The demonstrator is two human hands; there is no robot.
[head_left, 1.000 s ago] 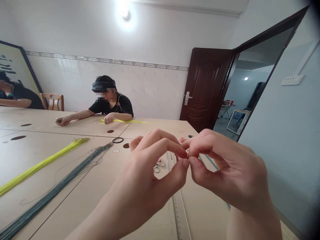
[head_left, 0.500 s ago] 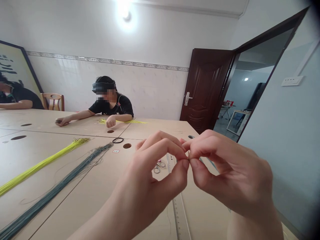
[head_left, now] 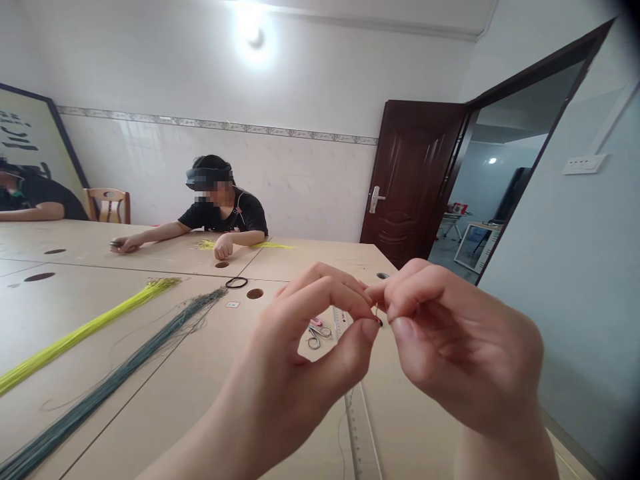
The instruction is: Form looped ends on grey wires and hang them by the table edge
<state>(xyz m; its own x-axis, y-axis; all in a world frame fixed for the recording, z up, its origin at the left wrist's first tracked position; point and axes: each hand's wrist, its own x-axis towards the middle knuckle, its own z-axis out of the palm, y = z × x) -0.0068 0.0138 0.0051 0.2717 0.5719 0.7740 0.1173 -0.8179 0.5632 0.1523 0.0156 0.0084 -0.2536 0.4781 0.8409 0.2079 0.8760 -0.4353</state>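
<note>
My left hand (head_left: 305,360) and my right hand (head_left: 455,347) are raised above the table, fingertips meeting. Each hand pinches thumb against forefinger on something tiny and thin (head_left: 379,319), too small to name. A fine thread seems to hang down from the pinch towards the table. Below the hands lie a clear ruler (head_left: 356,413) and small scissors (head_left: 317,333).
On the beige table (head_left: 200,373) lie a long bundle of yellow cords (head_left: 85,327), a bundle of dark green cords (head_left: 115,380) and a black ring (head_left: 236,283). A person in black sits at the far side; another sits at far left. An open brown door (head_left: 410,180) is at the right.
The pinch has shifted slightly; my right thumb has turned so its nail shows, and the fingers have rolled the tiny thing. The hands stay at the same spot.
</note>
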